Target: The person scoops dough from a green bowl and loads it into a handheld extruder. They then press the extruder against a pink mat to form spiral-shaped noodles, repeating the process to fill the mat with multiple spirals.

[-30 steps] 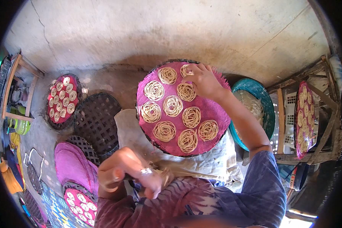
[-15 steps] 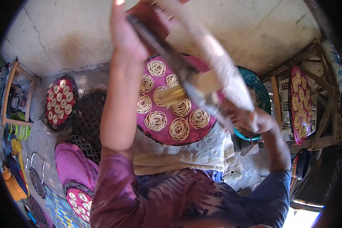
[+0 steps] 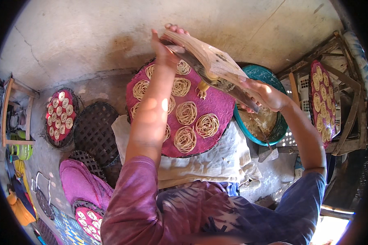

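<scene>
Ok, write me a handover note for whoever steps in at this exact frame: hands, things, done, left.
Left hand: gripping the far end of the wooden press, raised over the tray.
Right hand: gripping the near end of the press.
Press: held across the pink tray, a short bunch of noodle strands hanging from its underside.
Done: about nine noodle coils laid on the tray.
Left: bare pink cloth at the tray's right side, under the press.
Nearby: teal basin to the right, a filled tray to the left.
</scene>
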The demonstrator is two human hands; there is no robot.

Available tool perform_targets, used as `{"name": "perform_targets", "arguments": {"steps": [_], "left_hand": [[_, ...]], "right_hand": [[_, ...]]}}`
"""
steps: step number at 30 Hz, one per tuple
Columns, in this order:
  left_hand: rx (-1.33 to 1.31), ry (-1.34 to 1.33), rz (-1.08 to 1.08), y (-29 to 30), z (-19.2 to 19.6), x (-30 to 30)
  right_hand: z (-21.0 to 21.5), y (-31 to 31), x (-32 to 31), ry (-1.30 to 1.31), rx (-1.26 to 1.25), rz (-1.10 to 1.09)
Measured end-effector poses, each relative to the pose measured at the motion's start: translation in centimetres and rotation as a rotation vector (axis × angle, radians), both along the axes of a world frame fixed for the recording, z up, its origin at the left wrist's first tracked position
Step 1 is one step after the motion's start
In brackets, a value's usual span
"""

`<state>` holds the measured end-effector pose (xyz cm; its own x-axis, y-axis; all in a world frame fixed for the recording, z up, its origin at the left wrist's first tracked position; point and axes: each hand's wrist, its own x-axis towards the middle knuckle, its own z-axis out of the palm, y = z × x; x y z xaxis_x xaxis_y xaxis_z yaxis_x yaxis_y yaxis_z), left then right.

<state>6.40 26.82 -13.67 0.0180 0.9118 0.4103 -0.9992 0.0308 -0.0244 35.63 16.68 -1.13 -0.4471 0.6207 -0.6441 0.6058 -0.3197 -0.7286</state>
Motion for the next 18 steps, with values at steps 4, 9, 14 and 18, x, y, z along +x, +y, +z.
{"name": "perform_targets", "arguments": {"steps": [4,9,14,18], "left_hand": [[-0.006,0.057,0.034,-1.0,2.4,-1.1],[-0.062,-0.002,0.033,-1.7,3.8,1.5],[0.020,0.072,0.047,-0.8,6.1,0.0],[-0.148,0.188,0.113,-2.2,5.2,0.1]], "right_hand": [[1.6,-1.3,-0.6,0.026,0.032,-0.004],[4.4,-1.4,-0.1,-0.173,0.095,0.033],[2.2,-1.7,-0.5,-0.018,0.262,-0.025],[0.9,-2.8,0.8,0.091,0.145,0.000]]}}
